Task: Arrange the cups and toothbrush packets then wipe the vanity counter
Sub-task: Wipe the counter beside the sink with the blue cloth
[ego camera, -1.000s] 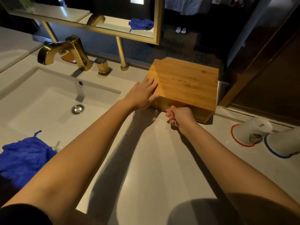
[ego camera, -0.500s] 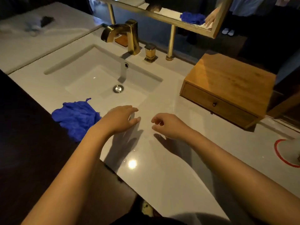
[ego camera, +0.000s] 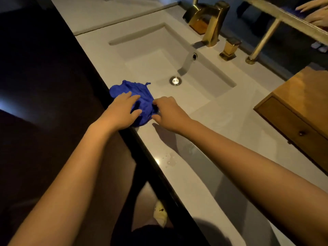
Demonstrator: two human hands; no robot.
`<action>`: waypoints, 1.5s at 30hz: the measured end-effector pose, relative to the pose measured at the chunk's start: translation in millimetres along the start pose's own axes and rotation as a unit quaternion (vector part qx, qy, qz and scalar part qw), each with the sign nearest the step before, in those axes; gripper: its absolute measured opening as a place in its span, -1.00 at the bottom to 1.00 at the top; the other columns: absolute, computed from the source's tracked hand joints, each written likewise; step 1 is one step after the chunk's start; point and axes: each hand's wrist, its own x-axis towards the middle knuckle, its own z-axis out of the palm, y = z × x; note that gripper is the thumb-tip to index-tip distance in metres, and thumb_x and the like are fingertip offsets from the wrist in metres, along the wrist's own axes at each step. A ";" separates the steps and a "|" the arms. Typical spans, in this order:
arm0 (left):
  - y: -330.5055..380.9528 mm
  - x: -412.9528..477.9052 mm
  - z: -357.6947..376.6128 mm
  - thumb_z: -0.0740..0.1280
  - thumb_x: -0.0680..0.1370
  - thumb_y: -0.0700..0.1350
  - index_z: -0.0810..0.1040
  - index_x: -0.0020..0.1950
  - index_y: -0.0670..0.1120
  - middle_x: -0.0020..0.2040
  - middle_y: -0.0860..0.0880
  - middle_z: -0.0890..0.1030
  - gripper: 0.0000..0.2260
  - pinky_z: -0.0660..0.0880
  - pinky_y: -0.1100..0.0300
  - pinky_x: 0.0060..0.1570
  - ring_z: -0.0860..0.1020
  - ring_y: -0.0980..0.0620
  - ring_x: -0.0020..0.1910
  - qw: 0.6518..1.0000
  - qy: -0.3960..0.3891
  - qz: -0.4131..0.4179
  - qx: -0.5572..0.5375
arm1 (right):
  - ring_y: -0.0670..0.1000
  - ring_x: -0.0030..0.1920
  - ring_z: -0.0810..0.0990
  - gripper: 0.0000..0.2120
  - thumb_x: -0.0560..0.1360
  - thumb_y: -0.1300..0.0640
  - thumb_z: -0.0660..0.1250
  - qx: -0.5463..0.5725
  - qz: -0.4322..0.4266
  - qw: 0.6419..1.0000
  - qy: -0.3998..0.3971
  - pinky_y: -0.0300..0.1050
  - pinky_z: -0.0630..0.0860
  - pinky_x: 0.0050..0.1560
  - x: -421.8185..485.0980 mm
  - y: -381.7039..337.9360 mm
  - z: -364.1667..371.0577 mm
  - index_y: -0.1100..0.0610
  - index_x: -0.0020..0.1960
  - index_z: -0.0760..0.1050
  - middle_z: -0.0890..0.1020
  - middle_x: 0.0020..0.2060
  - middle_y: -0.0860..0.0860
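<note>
Blue cloth [ego camera: 131,96]: crumpled, left of frame centre, on the strip of counter between the sink's near rim and the counter's front edge.
Counter [ego camera: 221,139]: pale, smooth stone running from the upper left to the lower right of the frame; it has a dark front edge and a small glint with wet specks at centre.
Left hand [ego camera: 122,110]: laid flat on the left part of the blue cloth, fingers straight and slightly spread, thumb out to the right.
Right hand [ego camera: 168,114]: at the cloth's right edge, fingers and thumb curled in and pinching a fold of it.
Hands, relation: close together, apart, with the cloth between them.
Sink [ego camera: 150,55]: rectangular basin sunk into the counter, upper centre; round metal drain [ego camera: 175,80] just beyond the cloth.
Faucet [ego camera: 211,20]: gold, angular, at top right of centre; a matching handle [ego camera: 229,50] stands just to its right.
Mirror post [ego camera: 264,38]: gold, slanted, standing on the counter right of the handle.
Wooden drawer box [ego camera: 301,107]: at the right edge of the frame, on the counter, well apart from the hands; its small dark knob [ego camera: 301,133] faces the viewer.
</note>
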 end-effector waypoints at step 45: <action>105.8 -19.2 -27.2 0.41 0.44 -0.11 0.61 0.06 -0.04 -0.12 0.00 0.64 -0.79 0.43 0.46 -0.25 0.56 0.10 -0.20 0.953 0.068 0.209 -0.209 | -0.03 0.00 0.53 -0.67 0.47 0.12 0.35 0.132 0.004 0.987 0.094 -0.22 0.48 0.03 -96.7 36.4 -84.4 0.08 0.21 0.42 0.55 0.05 -0.02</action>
